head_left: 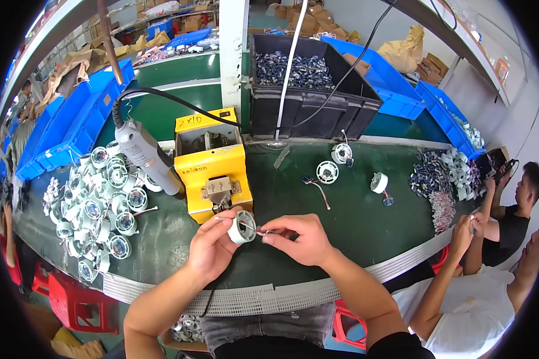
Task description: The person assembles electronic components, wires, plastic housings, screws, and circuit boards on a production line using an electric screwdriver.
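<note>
My left hand (212,246) is closed round a white round plastic housing (237,233), held on edge above the bench in front of the yellow machine (205,190). A thin wire lead (261,232) runs out of the housing's open face. My right hand (305,239) pinches that lead between thumb and fingertips. Past my hands lie a few similar loose parts: a housing with wires (327,172), another housing (342,154) beside it, and one (378,182) with a small blue board (388,201) hanging off its lead. Details inside the held housing are too small to tell.
Left is a heap of white housings (93,209), with a grey electric screwdriver (147,154) hanging beside it. Behind stands a black crate (311,105) of small boards, between blue bins (72,122). Board and connector piles (430,173) lie right, near a co-worker (473,305).
</note>
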Available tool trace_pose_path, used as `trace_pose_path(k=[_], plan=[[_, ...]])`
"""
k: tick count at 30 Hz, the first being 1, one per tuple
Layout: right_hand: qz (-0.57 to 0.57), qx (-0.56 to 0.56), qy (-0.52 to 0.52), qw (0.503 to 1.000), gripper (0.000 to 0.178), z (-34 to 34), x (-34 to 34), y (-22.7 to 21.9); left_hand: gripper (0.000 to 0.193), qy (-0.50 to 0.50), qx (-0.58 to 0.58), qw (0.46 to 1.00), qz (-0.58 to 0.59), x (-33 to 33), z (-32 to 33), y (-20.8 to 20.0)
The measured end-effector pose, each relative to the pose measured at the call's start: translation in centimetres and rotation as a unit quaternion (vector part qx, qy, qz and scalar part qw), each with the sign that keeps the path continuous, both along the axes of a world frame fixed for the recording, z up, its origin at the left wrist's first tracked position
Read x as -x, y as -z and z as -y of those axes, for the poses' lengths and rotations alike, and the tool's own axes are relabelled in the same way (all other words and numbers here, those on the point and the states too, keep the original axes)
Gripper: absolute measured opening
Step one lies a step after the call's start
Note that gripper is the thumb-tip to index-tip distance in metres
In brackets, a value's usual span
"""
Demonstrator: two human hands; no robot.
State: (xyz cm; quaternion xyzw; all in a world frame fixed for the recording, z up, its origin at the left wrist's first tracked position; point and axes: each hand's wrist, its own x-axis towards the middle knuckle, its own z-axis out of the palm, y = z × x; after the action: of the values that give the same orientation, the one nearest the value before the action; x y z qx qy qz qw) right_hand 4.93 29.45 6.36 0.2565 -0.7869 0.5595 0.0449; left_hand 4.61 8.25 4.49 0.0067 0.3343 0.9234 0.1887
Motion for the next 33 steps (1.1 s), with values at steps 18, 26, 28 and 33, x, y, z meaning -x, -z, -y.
trace_pose_path(k=[18, 26, 28, 33], plan=[[0.177, 0.168, 0.086, 0.966, 0.026, 3.9, -1.2, 1.9, 0.022, 0.061, -0.092, 0.993, -0.038, 0.1, -1.5, 0.7], [0.035, 0.204, 0.124, 0.971, 0.037, 4.6, -0.7, 2.2, 0.048, 0.056, -0.021, 0.99, -0.125, -0.8, -2.0, 0.4], [0.22, 0.289, 0.035, 0.931, 0.042, 4.2, -0.5, 2.6, 0.051, 0.056, 0.103, 0.98, -0.158, -0.6, -1.6, 0.1], [0.037, -0.019, 0.105, 0.994, 0.007, 4.2, 1.0, -0.2, 0.041, 0.109, 0.307, 0.935, -0.136, 0.5, 1.2, -1.1]])
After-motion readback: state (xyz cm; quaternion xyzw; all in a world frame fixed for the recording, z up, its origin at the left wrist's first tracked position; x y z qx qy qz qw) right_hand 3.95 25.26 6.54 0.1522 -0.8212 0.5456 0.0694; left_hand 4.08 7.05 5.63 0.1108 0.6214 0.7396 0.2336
